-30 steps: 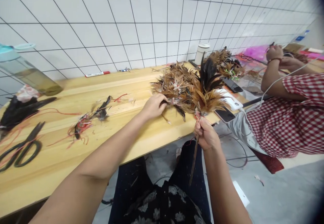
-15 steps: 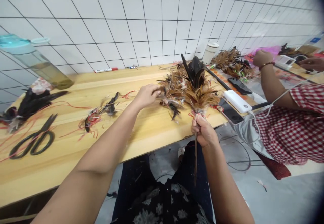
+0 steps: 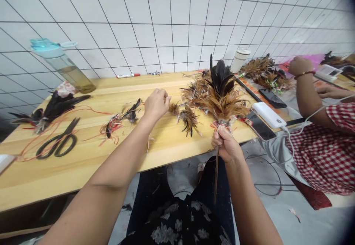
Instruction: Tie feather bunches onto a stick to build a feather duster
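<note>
My right hand (image 3: 226,144) is closed around the thin stick (image 3: 216,178) of a feather duster, just below its tied base. The duster's head (image 3: 226,102) points up, with brown feathers round the bottom and long black ones on top. Over the table, my left hand (image 3: 156,104) has its fingers curled together; whatever is in them, if anything, is hidden. A small bunch of brown and black feathers (image 3: 188,120) lies to the right of that hand, apart from it. Behind the duster is a larger pile of brown feathers (image 3: 193,91).
Black scissors (image 3: 62,141), red thread (image 3: 91,109), black feathers (image 3: 54,108) and a tilted bottle (image 3: 69,71) are on the left. A red-capped marker (image 3: 128,75) lies by the wall. To the right are a white power bank (image 3: 269,115), a phone (image 3: 262,126) and a co-worker's arm (image 3: 305,86).
My left hand has drawn back leftward from the small feather bunch, which now shows more fully. My right hand keeps its hold on the duster. The view has turned slightly left.
</note>
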Demonstrator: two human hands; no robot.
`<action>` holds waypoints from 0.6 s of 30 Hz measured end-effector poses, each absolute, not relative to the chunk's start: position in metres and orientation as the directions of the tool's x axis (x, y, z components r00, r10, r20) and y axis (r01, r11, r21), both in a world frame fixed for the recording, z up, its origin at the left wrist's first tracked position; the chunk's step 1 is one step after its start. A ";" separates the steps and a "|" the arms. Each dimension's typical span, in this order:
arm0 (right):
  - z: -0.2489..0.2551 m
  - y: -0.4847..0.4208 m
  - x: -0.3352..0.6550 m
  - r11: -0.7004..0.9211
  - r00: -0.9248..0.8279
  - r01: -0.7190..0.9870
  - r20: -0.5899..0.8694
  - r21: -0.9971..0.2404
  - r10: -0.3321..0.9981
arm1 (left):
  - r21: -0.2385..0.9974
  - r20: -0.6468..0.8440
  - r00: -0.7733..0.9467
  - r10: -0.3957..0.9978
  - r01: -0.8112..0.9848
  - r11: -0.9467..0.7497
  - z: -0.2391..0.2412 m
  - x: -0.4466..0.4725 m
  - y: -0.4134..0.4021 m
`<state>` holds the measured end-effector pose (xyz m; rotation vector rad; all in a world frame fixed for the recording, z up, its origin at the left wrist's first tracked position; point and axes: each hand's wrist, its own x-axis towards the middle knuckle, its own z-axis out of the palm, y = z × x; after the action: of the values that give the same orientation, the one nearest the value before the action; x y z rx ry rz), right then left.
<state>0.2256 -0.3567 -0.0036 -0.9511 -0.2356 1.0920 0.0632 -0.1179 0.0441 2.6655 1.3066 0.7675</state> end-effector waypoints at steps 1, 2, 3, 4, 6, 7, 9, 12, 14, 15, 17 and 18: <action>-0.005 -0.356 0.225 0.123 0.475 -0.652 -0.276 -0.748 0.836 | 0.260 0.298 0.555 0.777 0.736 -0.625 0.045 0.062 -0.123; -0.005 -0.355 0.224 0.118 0.470 -0.656 -0.280 -0.746 0.837 | 0.241 0.183 0.594 0.783 0.745 -0.622 0.044 0.061 -0.128; -0.006 -0.354 0.223 0.112 0.464 -0.659 -0.285 -0.744 0.839 | 0.228 0.081 0.621 0.780 0.750 -0.621 0.041 0.062 -0.132; -0.006 -0.353 0.222 0.103 0.456 -0.662 -0.290 -0.742 0.842 | 0.225 0.009 0.631 0.776 0.755 -0.616 0.037 0.064 -0.137; -0.006 -0.350 0.219 0.090 0.438 -0.666 -0.290 -0.741 0.851 | 0.238 -0.031 0.614 0.789 0.771 -0.591 0.026 0.072 -0.143; -0.006 -0.349 0.217 0.087 0.431 -0.665 -0.287 -0.742 0.856 | 0.250 -0.010 0.597 0.802 0.778 -0.576 0.019 0.076 -0.145; -0.004 -0.348 0.213 0.083 0.419 -0.664 -0.278 -0.743 0.864 | 0.302 0.039 0.558 0.829 0.785 -0.542 0.008 0.085 -0.143; -0.002 -0.348 0.210 0.090 0.417 -0.667 -0.270 -0.740 0.868 | 0.395 0.031 0.530 0.847 0.772 -0.498 -0.001 0.090 -0.133; -0.001 -0.349 0.208 0.098 0.422 -0.667 -0.266 -0.739 0.866 | 0.433 0.026 0.519 0.855 0.765 -0.477 -0.002 0.084 -0.123; -0.001 -0.350 0.207 0.098 0.423 -0.666 -0.266 -0.739 0.866 | 0.447 0.041 0.508 0.860 0.760 -0.471 -0.001 0.080 -0.119; -0.002 -0.351 0.206 0.094 0.418 -0.669 -0.268 -0.738 0.868 | 0.470 0.082 0.483 0.872 0.752 -0.461 0.003 0.070 -0.111; -0.002 -0.351 0.205 0.090 0.412 -0.672 -0.270 -0.735 0.870 | 0.497 0.108 0.464 0.879 0.741 -0.452 0.005 0.065 -0.108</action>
<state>0.2051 -0.3511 -0.0025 -0.9216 -0.2604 1.1659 0.0653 -0.1077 0.0049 2.3368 1.3633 0.4999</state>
